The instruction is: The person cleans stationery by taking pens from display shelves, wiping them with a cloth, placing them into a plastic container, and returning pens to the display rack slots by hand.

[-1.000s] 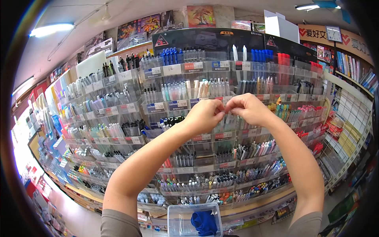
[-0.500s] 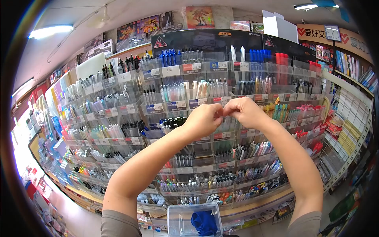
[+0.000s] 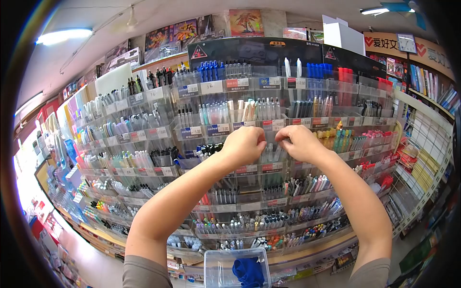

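Observation:
My left hand (image 3: pixel 246 145) is raised in front of the middle of a clear pen rack (image 3: pixel 249 206), its fingers curled in. Close by on the right, with a small gap between them, my right hand (image 3: pixel 301 143) has its thumb and fingers bent together. Whatever either hand may hold is too small or hidden to make out. Behind the gap, pale see-through items (image 3: pixel 272 153) stand in a compartment. Black pens (image 3: pixel 209 150) lie just left of my left hand, and yellow-topped pens (image 3: pixel 326 139) stand to the right of my right hand.
A clear plastic box (image 3: pixel 211 269) with a blue cloth (image 3: pixel 248 271) inside is below, close to my body. White wire grid (image 3: pixel 422 144) borders the rack on the right. Price labels (image 3: pixel 218 129) line the tiers, and a white box (image 3: pixel 343 37) stands on top.
My hands have drawn apart from nearly touching and sit slightly lower. The view has shifted a little. The rack and the clear box look the same.

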Demonstrator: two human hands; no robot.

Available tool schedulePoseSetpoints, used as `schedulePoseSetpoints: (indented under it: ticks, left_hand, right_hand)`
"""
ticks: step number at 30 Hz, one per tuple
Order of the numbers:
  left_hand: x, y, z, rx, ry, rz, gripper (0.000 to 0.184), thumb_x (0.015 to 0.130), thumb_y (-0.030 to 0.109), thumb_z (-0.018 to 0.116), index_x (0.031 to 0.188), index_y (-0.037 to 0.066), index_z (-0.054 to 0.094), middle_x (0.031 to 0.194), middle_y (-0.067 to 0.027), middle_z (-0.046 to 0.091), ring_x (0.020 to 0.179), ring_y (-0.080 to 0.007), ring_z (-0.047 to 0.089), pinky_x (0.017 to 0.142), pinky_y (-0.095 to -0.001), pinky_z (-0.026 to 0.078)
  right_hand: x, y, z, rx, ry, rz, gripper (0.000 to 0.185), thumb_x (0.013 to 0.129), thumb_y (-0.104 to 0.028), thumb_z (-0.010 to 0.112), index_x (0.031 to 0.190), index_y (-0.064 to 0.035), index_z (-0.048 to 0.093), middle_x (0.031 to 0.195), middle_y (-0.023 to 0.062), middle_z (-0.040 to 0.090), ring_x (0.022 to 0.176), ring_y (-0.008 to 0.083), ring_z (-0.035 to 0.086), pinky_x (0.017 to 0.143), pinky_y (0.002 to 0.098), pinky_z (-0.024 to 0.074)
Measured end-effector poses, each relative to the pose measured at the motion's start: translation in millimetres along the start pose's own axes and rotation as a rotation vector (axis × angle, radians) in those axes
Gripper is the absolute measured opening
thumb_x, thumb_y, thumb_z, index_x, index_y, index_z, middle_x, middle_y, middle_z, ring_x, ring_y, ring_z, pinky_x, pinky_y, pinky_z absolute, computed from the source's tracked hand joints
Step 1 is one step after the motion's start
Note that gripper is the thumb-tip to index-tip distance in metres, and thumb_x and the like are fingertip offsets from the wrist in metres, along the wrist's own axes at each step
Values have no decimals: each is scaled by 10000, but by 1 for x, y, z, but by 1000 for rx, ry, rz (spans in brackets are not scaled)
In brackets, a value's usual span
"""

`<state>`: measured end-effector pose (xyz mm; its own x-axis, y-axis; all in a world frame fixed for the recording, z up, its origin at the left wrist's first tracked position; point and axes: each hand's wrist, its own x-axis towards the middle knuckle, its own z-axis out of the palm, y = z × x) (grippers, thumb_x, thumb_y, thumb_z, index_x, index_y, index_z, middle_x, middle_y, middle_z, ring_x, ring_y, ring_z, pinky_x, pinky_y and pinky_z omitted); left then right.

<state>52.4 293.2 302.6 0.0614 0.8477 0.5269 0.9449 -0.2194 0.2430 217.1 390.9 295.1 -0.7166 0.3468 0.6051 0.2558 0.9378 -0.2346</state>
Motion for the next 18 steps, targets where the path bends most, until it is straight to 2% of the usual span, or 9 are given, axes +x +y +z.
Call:
schedulePoseSetpoints:
  ticks: [2, 5, 10, 11, 13, 16, 18]
  left_hand:
    - [1, 1, 2, -8, -11, 6, 171, 779, 150, 600, 820, -13, 629, 730, -151, 637, 675, -268, 622, 640, -344, 482]
    - [3, 4, 0, -88, -48, 0, 179, 782, 144, 596, 844, -20, 632, 741, -148, 637, 689, -251, 623, 653, -338, 480]
    - [5, 1, 6, -274, -98, -17, 198, 778, 109, 590, 909, -36, 622, 806, -144, 641, 749, -215, 622, 701, -324, 481]
    - [7, -1, 9, -289, -80, 3, 203, 763, 106, 593, 906, -34, 624, 824, -157, 642, 779, -241, 623, 723, -335, 480]
    - [9, -3, 16, -319, -43, 42, 217, 732, 102, 599, 901, -30, 627, 861, -183, 643, 839, -292, 624, 766, -357, 479]
    - [11, -1, 16, -258, -62, 52, 234, 757, 91, 595, 948, -42, 604, 863, -152, 640, 796, -223, 621, 734, -323, 484]
    - [12, -1, 18, -273, -64, 29, 241, 747, 93, 604, 948, -40, 603, 861, -151, 640, 803, -229, 621, 740, -328, 483]
  right_hand:
    - [3, 2, 0, -21, -32, 44, 180, 703, 29, 536, 861, 14, 621, 822, 124, 645, 780, 201, 618, 734, 305, 479]
    - [2, -2, -4, 123, -35, 126, 194, 684, 44, 509, 844, 18, 615, 789, 126, 643, 758, 202, 620, 721, 305, 483]
    - [3, -5, -4, 211, -25, 116, 188, 664, 73, 509, 816, 21, 608, 776, 121, 638, 756, 187, 616, 718, 302, 480]
    - [4, -4, -2, 234, -22, 107, 189, 660, 79, 509, 812, 22, 606, 773, 119, 637, 755, 185, 615, 716, 301, 480]
    - [6, -1, 1, 240, -5, 72, 177, 655, 58, 515, 797, 16, 612, 759, 137, 633, 741, 225, 618, 687, 325, 475]
    - [8, 2, 4, 254, 6, 60, 153, 653, 42, 528, 779, 16, 610, 746, 148, 628, 734, 247, 618, 669, 336, 470]
    - [9, 4, 5, 261, 13, 58, 138, 652, 37, 538, 770, 17, 607, 744, 150, 626, 735, 248, 617, 668, 337, 470]
